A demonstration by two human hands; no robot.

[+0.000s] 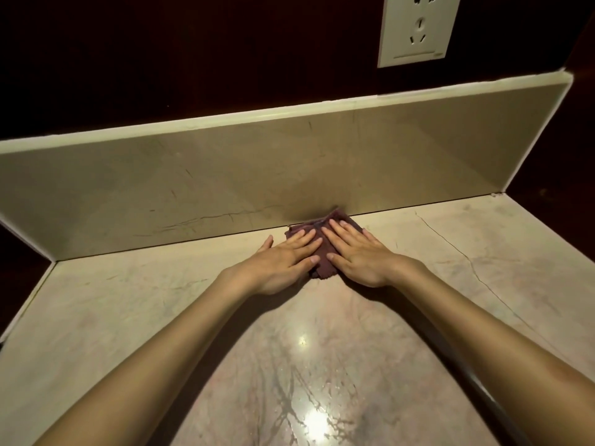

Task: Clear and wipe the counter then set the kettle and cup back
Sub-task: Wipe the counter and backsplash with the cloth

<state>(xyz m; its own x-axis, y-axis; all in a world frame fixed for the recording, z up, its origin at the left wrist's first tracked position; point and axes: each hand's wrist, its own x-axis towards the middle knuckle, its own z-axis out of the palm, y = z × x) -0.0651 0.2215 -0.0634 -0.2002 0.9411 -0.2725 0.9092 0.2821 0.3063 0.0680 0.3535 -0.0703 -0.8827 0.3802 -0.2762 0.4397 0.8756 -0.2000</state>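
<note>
A dark purple cloth (pixel 325 252) lies folded on the pale marble counter (pixel 322 349), its far edge against the backsplash. My left hand (pixel 283 262) presses flat on the cloth's left side with straight fingers. My right hand (pixel 357 252) presses flat on its right side, fingers straight too. Both forearms reach in from the near edge. No kettle or cup is in view.
A beige stone backsplash (pixel 225 175) runs along the back of the counter, with dark wall above it. A white wall socket (pixel 418 27) sits at the upper right. A thin crack (pixel 457 252) crosses the counter on the right. The near surface shines wet.
</note>
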